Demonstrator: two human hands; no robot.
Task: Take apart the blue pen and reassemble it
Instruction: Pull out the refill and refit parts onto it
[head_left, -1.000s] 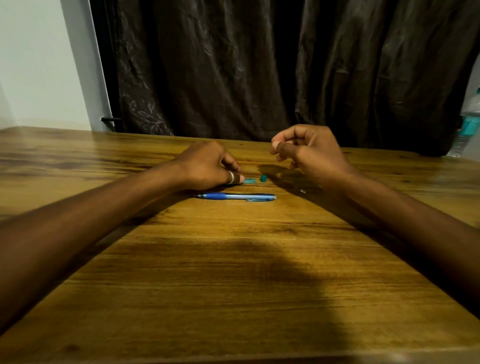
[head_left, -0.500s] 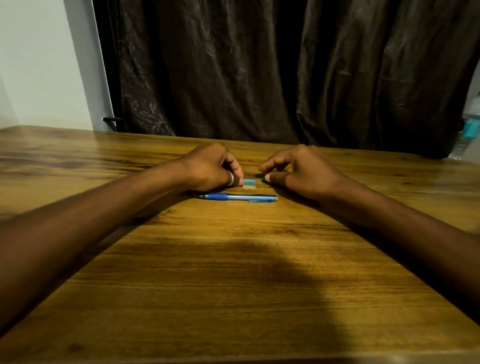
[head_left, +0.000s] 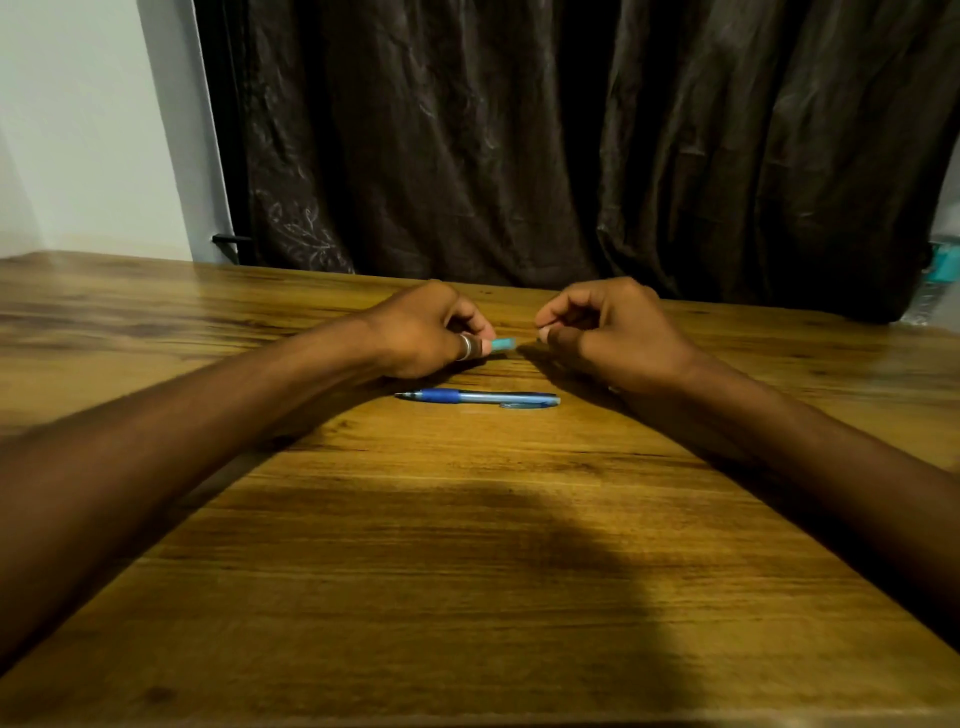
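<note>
We pinch a small teal pen part in our left hand; our right hand curls shut at three o'clock, contents unclear. The blue pen lies on the surface at six o'clock; refitting needs careful alignment.

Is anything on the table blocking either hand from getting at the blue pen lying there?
Nothing visible does. The blue pen lies alone on the wooden table, just nearer the person than the left hand and right hand. The left hand pinches a small teal piece.
</note>
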